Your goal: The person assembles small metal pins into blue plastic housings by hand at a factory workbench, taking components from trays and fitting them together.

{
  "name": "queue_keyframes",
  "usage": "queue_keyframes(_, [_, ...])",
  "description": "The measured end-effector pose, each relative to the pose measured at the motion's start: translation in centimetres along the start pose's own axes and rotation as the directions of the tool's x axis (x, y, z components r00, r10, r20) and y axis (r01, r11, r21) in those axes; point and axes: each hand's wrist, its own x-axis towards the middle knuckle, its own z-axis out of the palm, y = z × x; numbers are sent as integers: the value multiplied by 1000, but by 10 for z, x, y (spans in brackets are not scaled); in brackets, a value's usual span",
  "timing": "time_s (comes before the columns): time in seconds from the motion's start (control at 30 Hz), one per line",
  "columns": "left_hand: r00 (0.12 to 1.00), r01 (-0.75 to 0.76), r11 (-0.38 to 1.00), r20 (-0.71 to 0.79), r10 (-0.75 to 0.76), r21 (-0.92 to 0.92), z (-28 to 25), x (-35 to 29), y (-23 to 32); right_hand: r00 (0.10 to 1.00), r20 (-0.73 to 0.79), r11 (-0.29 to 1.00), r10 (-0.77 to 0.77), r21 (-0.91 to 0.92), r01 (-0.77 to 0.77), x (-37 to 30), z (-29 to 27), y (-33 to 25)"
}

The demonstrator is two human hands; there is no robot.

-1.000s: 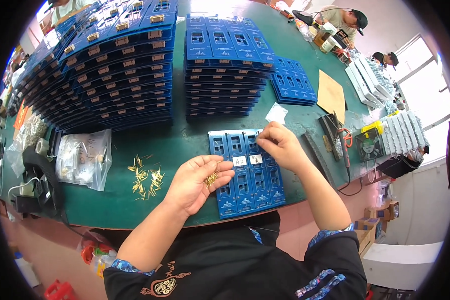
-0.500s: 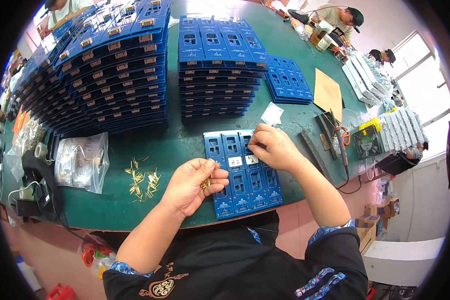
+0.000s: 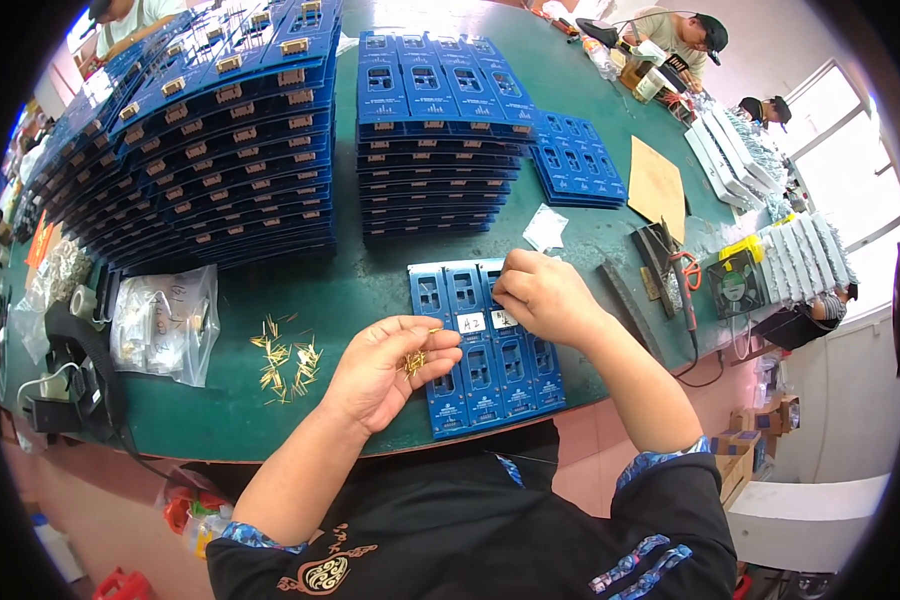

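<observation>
Panel (image 3: 482, 368) of blue circuit board lies flat on the green table (image 3: 360, 285), close to the front edge, and from my remote seat I judge the work on it to be underway rather than finished: plenty of gold pins (image 3: 414, 363) remain in the palm, and a loose heap (image 3: 272, 356) of them lies on the table to the left. How many already sit in the panel, I cannot make out from here. It looks neat and square to the eye, two rows of four narrow units with dark cut-out windows, and white labels (image 3: 470, 323) with handwriting rest across its middle. I have the left hand (image 3: 370, 370) palm up at the panel's left side, fingers curled around the pins, with thumb and forefinger nearly meeting. The right hand (image 3: 545, 295) is over the upper right part, its thumb and forefinger drawn together; whether a pin is between them, I cannot tell. Farther out I see a clear bag (image 3: 165, 330) beyond the heap, a soldering iron (image 3: 688, 300) off to the right, and tall stacks (image 3: 440, 150) of similar blue boards behind.
</observation>
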Motion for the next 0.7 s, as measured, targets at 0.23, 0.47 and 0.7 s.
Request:
queue_keyframes(0.23, [1000, -4, 999, 2, 4, 53, 0, 1, -3, 1000, -19, 998, 16, 66, -14, -1, 2, 2])
queue_keyframes(0.47, [1000, 9, 999, 7, -9, 50, -2, 1, -4, 999, 42, 998, 1, 68, -4, 1, -2, 6])
queue_keyframes(0.7, [1000, 12, 999, 16, -13, 41, -4, 2, -4, 999, -32, 999, 31, 30, -30, -13, -4, 3])
